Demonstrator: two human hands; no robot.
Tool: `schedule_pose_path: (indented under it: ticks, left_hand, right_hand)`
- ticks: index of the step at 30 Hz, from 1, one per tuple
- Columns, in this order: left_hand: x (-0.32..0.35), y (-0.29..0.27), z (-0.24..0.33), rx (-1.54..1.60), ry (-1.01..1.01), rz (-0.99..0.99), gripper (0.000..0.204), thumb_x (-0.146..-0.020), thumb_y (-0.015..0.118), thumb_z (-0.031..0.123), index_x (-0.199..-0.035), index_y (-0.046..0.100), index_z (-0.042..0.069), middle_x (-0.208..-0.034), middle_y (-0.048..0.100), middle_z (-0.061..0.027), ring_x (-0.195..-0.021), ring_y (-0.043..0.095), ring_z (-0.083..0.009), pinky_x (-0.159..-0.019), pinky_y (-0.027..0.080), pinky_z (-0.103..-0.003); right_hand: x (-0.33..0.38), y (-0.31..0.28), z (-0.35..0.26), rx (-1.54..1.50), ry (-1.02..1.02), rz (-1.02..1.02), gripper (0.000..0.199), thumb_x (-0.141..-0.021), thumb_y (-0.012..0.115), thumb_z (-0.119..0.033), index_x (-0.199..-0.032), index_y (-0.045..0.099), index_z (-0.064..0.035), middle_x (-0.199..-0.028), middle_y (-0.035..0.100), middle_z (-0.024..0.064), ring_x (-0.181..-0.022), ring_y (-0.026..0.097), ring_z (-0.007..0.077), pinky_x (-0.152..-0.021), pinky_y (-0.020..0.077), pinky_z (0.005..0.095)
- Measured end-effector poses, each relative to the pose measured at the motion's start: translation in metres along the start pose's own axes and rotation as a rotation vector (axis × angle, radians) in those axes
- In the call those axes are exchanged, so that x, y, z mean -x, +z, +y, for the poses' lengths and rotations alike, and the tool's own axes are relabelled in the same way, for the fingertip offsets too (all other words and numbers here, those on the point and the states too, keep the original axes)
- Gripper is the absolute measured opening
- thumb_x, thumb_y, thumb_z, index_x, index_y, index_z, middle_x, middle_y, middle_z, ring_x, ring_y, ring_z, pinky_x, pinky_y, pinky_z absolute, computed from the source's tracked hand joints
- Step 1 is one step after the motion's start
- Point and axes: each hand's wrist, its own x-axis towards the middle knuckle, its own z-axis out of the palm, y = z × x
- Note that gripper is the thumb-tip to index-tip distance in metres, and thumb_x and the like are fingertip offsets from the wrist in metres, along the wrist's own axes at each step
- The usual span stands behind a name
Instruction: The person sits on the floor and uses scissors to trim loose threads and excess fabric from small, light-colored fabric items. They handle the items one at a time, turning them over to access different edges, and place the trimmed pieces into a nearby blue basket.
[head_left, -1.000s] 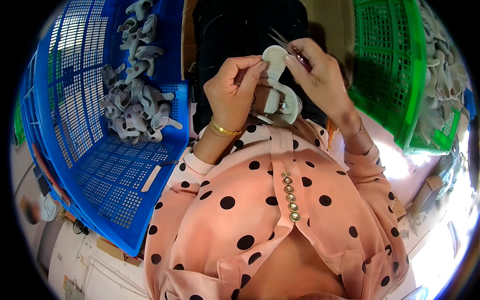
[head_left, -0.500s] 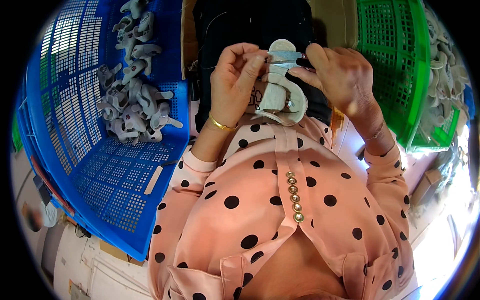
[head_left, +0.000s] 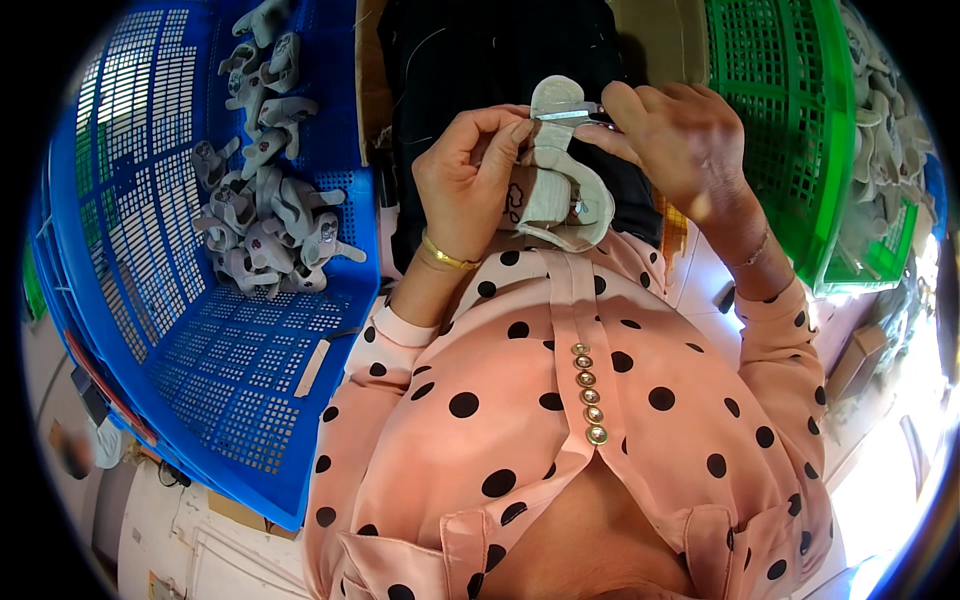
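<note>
Since a second ago we have turned the small grey baby shoe (head_left: 556,180) so its strap end points up, and brought the metal snips (head_left: 570,114) flat across its top. Our left hand (head_left: 468,180) pinches the shoe's side, thumb and fingers (head_left: 512,133) closed on the soft upper. Our right hand (head_left: 672,140) is closed round the snips, blade tips resting on the shoe's upper edge. We judge the shoe light, soft and floppy, so it needs holding close beside the spot being trimmed, at the firmer sole edge, or the fabric folds away. Left of the shoe a blue crate (head_left: 150,300) holds a heap of similar grey shoes (head_left: 265,225); right of it stands a green crate (head_left: 790,120) with more of them.
</note>
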Motion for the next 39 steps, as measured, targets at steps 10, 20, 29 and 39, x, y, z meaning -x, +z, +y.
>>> schedule_pose_path:
  ticks: [10, 20, 29, 39]
  left_hand:
    - [-0.005, -0.01, 0.015, 0.141, -0.237, -0.149, 0.028, -0.096, 0.059, 0.02, -0.116, 0.056, 0.0, -0.093, 0.071, -0.0089, -0.082, 0.067, -0.0106, -0.071, 0.053, -0.022]
    - [-0.027, -0.005, 0.026, 0.145, -0.474, -0.289, 0.026, -0.09, 0.069, 0.026, -0.092, 0.072, 0.001, -0.073, 0.069, -0.0039, -0.06, 0.062, -0.006, -0.052, 0.047, -0.016]
    - [-0.014, -0.007, 0.038, 0.165, -0.598, -0.155, 0.025, -0.087, 0.073, 0.028, -0.085, 0.073, 0.003, -0.069, 0.068, -0.0033, -0.055, 0.06, -0.0063, -0.048, 0.046, -0.017]
    - [-0.008, -0.016, 0.035, 0.342, -0.678, -0.203, 0.018, -0.091, 0.067, 0.021, -0.088, 0.07, 0.003, -0.079, 0.071, -0.006, -0.065, 0.068, -0.0116, -0.058, 0.055, -0.023]
  right_hand:
    - [0.017, 0.004, 0.003, -1.265, 0.716, -0.107, 0.034, -0.093, 0.062, -0.038, -0.082, 0.057, -0.0056, -0.066, 0.055, -0.0016, -0.057, 0.048, 0.0092, -0.056, 0.0401, 0.024]
    - [0.035, -0.016, -0.002, -0.511, 0.341, -0.062, 0.04, -0.078, 0.074, -0.042, -0.079, 0.054, -0.0078, -0.059, 0.057, 0.0044, -0.049, 0.055, 0.0244, -0.045, 0.044, 0.0315]
    - [0.031, -0.006, -0.008, -0.292, 0.125, -0.028, 0.041, -0.076, 0.075, -0.042, -0.074, 0.049, -0.0099, -0.053, 0.048, 0.0037, -0.048, 0.053, 0.0206, -0.042, 0.0409, 0.0321]
    - [0.028, -0.005, -0.007, -0.329, 0.084, -0.082, 0.041, -0.079, 0.073, -0.041, -0.074, 0.049, -0.0089, -0.049, 0.043, 0.0065, -0.044, 0.05, 0.0245, -0.04, 0.0387, 0.0339]
